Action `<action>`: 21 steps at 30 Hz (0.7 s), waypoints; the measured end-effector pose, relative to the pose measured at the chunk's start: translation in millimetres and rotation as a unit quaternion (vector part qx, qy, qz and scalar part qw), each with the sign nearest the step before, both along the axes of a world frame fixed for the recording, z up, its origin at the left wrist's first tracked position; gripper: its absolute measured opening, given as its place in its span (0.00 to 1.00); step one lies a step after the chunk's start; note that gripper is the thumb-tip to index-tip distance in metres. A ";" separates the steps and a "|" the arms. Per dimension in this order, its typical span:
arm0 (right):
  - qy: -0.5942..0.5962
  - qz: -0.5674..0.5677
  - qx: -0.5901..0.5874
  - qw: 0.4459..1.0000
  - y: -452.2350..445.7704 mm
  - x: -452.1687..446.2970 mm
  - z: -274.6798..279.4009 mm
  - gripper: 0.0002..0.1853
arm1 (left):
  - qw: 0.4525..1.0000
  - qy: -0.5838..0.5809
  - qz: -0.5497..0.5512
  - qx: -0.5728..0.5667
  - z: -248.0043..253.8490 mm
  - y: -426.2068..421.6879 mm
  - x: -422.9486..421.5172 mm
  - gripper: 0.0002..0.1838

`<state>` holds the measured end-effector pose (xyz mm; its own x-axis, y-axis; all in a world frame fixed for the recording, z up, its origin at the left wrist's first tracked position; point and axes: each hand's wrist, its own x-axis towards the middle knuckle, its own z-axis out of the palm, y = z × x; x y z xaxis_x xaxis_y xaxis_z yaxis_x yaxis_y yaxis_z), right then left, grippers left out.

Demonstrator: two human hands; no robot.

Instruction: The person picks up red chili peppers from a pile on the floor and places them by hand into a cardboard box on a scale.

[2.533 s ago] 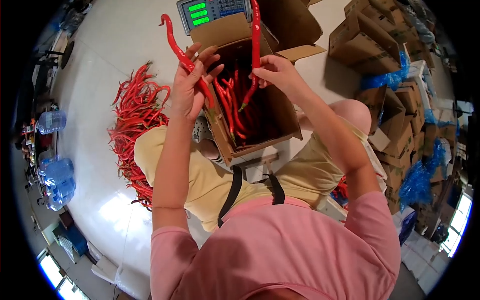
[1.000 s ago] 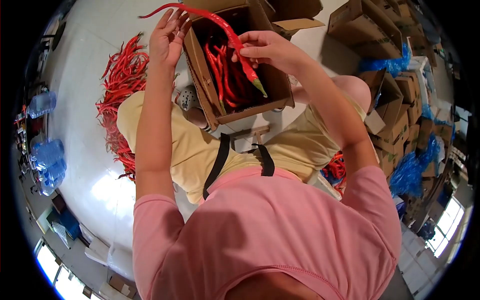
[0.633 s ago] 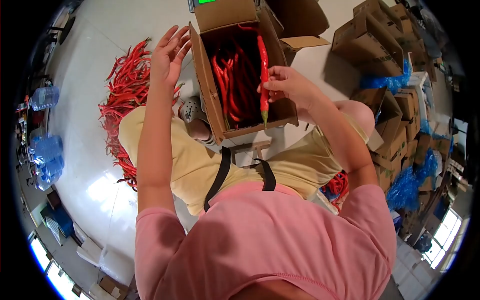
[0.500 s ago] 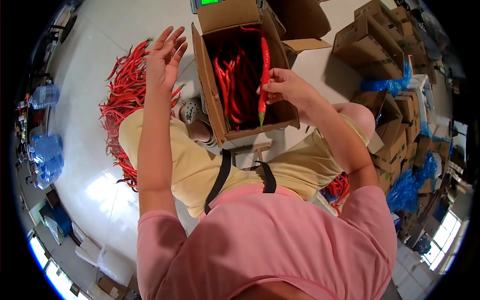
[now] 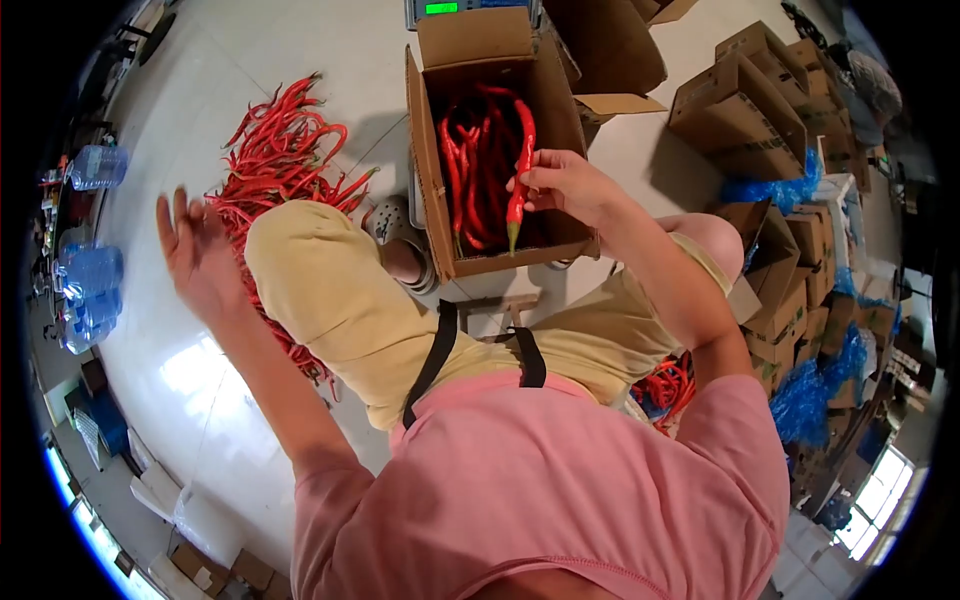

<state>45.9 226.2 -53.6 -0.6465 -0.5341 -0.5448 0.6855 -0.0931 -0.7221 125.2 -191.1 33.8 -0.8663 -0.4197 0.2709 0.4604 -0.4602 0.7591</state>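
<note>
**Pinches a red pepper (image 5: 525, 150) over a brown box (image 5: 437, 215)**

Sits on the far side of a smooth, pale floor (image 5: 150, 250) from nobody, knees bent around the stiff cardboard box, too dark deep down to see the bottom. Has a heap of curly peppers (image 5: 285, 150), partly hidden by a knee (image 5: 300, 235). Gives just a peek at a scale (image 5: 470, 12), cut off on top. Holds the blurry left hand (image 5: 205, 255) open, fingers spread, near the heap. Grips the long, shiny, bent pepper between right hand (image 5: 565, 185) thumb and fingers.
</note>
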 end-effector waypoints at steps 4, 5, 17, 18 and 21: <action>0.061 -0.056 0.083 0.993 -10.5 8.2 -15.7 0.19 | 0.982 -0.140 0.127 -0.020 -63.7 -54.4 73.7 0.22; 0.115 -0.042 0.158 0.980 -10.8 8.7 -30.8 0.22 | 0.975 -0.197 0.084 0.053 -103.0 -82.0 99.1 0.21; 0.498 0.315 0.307 0.748 -24.3 19.7 -8.2 0.24 | 0.701 -0.668 0.197 0.155 -401.8 -32.9 364.0 0.05; 0.542 0.319 0.293 0.720 -24.3 20.7 -14.6 0.25 | 0.715 -0.657 0.180 0.157 -397.3 -24.7 363.8 0.05; 0.487 0.373 0.294 0.733 -35.4 22.6 -7.7 0.25 | 0.701 -0.679 0.171 0.138 -370.8 -10.9 344.7 0.07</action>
<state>68.5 190.8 -61.3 -0.5284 -0.7955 -0.2966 -0.4809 0.5683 -0.6677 469.9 -202.1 -337.0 -0.0840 -0.5399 -0.8375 -0.4808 -0.7143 0.5086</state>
